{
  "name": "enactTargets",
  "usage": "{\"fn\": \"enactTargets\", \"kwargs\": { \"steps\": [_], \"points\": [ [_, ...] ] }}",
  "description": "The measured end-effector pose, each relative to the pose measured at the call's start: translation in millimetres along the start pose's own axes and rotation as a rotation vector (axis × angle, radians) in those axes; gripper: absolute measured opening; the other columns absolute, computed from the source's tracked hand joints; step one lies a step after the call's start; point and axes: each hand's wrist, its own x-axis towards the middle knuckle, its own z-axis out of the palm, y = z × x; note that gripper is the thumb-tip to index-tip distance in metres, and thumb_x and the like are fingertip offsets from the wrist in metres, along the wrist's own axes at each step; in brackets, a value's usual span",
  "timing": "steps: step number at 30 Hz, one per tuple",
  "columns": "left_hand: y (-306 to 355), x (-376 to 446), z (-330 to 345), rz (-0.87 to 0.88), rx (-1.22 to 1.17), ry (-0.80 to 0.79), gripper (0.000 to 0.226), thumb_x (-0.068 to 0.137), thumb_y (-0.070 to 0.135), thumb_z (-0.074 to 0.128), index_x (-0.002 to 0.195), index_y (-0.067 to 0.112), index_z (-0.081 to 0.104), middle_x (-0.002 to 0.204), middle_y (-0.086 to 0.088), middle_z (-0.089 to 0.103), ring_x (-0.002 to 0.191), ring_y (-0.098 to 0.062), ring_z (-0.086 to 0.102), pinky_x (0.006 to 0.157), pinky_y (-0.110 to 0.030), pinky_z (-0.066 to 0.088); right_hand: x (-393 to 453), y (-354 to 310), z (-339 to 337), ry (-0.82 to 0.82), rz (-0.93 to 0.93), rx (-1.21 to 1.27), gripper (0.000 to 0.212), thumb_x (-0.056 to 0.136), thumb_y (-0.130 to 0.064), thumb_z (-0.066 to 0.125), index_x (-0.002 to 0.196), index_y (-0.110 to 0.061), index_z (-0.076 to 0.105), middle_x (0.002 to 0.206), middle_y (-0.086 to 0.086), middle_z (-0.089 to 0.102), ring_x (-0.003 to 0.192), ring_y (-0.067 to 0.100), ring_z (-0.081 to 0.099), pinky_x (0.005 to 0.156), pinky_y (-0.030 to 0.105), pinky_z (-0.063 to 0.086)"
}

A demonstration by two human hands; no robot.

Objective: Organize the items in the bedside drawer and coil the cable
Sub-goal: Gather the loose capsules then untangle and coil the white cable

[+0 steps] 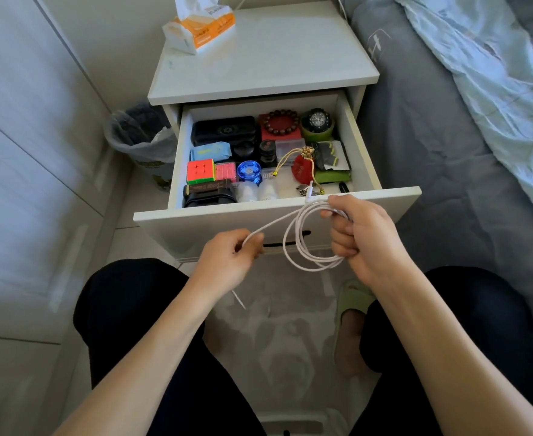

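From your head camera: your right hand [364, 237] is gripping the white cable [293, 243] in loops before the open drawer [277, 209], your left hand [232, 256] is pinching its straight run. Your fingers are hiding part of the coil; the plug [310, 188] is blurring.
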Motion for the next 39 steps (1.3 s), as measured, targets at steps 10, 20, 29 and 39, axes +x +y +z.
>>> {"fn": "enactTargets", "kwargs": {
  "steps": [10, 20, 29, 39],
  "points": [
    [-23, -2, 14, -0.137, 0.429, -0.32, 0.036, 0.096, 0.034, 0.055, 0.131, 0.027, 0.06, 0.137, 0.002, 0.06, 0.127, -0.02, 0.055, 0.102, -0.033, 0.045, -2, -2, 2, 0.047, -0.128, -0.039, 0.024, 0.098, -0.016, 0.054, 0.078, -0.005, 0.06, 0.048, -0.003, 0.026, 0.04, 0.011, 0.018, 0.04, 0.022, 0.015],
    [32, 10, -15, 0.077, -0.284, -0.438, 0.088, 0.068, 0.055, 0.081, 0.144, 0.031, 0.044, 0.138, 0.011, 0.058, 0.127, -0.006, 0.055, 0.111, -0.037, 0.042, -10, -2, 13, -0.227, -0.124, -0.29, 0.032, 0.097, -0.012, 0.053, 0.065, -0.012, 0.06, 0.046, -0.006, 0.031, 0.039, 0.009, 0.023, 0.04, 0.021, 0.021],
    [44, 13, -7, -0.012, -0.819, -0.543, 0.016, 0.088, 0.021, 0.062, 0.082, 0.007, 0.065, 0.049, -0.004, 0.048, 0.053, -0.023, 0.051, 0.074, -0.041, 0.052, -9, -9, 18, -0.266, -0.213, -0.372, 0.031, 0.096, -0.015, 0.056, 0.066, -0.011, 0.061, 0.045, -0.005, 0.033, 0.041, 0.009, 0.026, 0.043, 0.025, 0.023],
    [45, 15, -16, -0.127, -1.347, -0.093, 0.042, 0.098, 0.045, 0.044, 0.065, 0.019, 0.042, 0.041, 0.007, 0.021, 0.034, -0.008, 0.017, 0.045, -0.024, 0.023, 3, 30, 32, -0.013, -0.191, -0.429, 0.033, 0.101, -0.032, 0.045, 0.09, -0.015, 0.071, 0.074, -0.006, 0.063, 0.07, 0.012, 0.057, 0.071, 0.037, 0.046]
  ]
}}
